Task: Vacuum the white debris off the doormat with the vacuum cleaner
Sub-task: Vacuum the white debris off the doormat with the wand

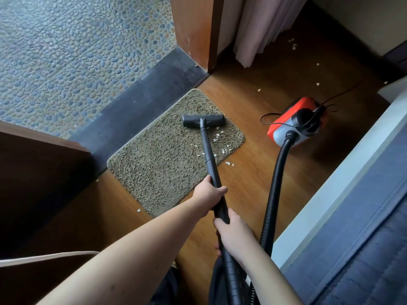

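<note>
Head view: 2 hands grip wand (208, 155), nozzle (203, 120) on doormat (158, 164).

Bare forearms, dark clothing below

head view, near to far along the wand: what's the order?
right hand → left hand → white debris on the doormat → floor nozzle → dark threshold → pebble tile floor
</note>
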A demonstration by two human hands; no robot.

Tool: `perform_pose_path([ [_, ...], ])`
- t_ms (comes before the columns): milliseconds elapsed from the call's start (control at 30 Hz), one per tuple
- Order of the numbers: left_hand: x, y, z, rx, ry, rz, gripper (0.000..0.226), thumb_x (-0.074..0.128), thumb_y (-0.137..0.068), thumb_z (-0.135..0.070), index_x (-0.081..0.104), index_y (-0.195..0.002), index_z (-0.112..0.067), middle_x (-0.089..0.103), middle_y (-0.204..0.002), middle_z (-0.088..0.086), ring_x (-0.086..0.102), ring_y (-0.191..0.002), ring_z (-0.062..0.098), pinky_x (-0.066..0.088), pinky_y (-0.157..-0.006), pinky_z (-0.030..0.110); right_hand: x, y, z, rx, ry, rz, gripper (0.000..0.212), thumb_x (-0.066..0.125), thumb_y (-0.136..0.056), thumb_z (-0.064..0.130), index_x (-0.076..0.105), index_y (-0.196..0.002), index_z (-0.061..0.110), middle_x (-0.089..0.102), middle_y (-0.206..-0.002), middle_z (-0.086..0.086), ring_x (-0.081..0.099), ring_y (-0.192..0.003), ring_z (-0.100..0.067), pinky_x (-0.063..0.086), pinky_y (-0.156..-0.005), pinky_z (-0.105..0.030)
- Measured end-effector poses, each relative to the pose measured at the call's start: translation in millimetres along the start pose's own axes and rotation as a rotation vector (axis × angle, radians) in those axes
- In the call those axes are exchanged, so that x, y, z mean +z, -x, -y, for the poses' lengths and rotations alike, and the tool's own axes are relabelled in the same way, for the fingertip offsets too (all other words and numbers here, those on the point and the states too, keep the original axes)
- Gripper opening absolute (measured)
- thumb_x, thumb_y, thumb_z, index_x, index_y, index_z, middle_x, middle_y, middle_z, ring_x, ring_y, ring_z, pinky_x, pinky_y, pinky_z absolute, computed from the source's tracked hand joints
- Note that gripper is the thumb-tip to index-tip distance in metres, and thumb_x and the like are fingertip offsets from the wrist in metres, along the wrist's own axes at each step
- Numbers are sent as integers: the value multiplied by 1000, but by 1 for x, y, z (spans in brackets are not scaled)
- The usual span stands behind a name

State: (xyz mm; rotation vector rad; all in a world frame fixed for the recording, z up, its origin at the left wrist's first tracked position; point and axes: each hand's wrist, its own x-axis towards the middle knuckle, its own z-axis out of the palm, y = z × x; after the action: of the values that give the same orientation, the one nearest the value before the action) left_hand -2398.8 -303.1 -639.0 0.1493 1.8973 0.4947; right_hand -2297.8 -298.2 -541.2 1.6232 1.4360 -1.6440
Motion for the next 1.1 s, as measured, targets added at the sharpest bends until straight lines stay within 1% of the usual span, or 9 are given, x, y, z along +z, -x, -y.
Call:
perform_pose_path([
  [167,4,5,9,24,-66,-9,54,61,-88,-33,45,-136,-17,58,-102,2,62,-88,21,57,-76,33,1,11,-6,-7,19,5,16,46,-99,19,53,-113,17,59,-74,-8,58,-46,-16,57,-50,-32],
  [300,9,12,16,24,-63,-3,55,61,-88,-33,43,-138,-18,59,-103,1,61,-88,20,55,-74,31,3,16,-15,4,30,6,17,45,-99,20,52,-114,18,61,-67,-11,55,-39,-16,56,-49,-30],
  [433,14,19,23,15,-31,-1,53,62,-86,-32,45,-135,-18,59,-103,1,63,-90,21,58,-78,34,5,19,-25,19,25,9,17,45,-99,21,50,-115,20,62,-67,-13,53,-37,-15,52,-45,-26],
  [533,19,23,27,8,-10,8,50,63,-85,-32,47,-130,-18,63,-105,3,67,-92,22,60,-80,38,6,21,-31,30,17,11,15,46,-98,21,51,-112,20,60,-65,-11,54,-38,-16,53,-47,-29],
  [667,25,27,28,5,-20,22,54,62,-87,-31,43,-136,-17,56,-106,1,65,-97,23,58,-77,33,3,25,-38,46,19,11,18,45,-99,22,51,-116,22,59,-63,-10,55,-40,-16,52,-46,-26],
  [800,30,28,28,17,-29,36,40,62,-88,-30,43,-123,-27,52,-106,0,61,-92,21,57,-79,32,0,25,-41,54,19,7,20,45,-99,24,49,-119,23,61,-65,-10,56,-40,-14,50,-44,-25],
  [933,29,23,23,6,-44,37,56,62,-88,-31,42,-138,-17,55,-105,0,62,-89,20,55,-68,30,-1,21,-39,47,18,7,20,45,-99,24,50,-118,19,59,-65,-8,55,-41,-15,52,-45,-26],
  [1000,26,19,19,12,-42,25,54,62,-87,-32,45,-135,-16,61,-107,3,65,-89,21,59,-72,34,-2,18,-35,33,0,1,21,45,-99,23,50,-119,17,58,-68,-7,57,-44,-16,52,-45,-26],
  [1100,20,15,9,20,-63,19,52,62,-87,-33,45,-134,-16,63,-113,6,65,-90,22,59,-72,36,-5,13,-26,16,-21,8,15,45,-100,22,52,-111,17,58,-69,-8,58,-48,-18,53,-48,-28],
])
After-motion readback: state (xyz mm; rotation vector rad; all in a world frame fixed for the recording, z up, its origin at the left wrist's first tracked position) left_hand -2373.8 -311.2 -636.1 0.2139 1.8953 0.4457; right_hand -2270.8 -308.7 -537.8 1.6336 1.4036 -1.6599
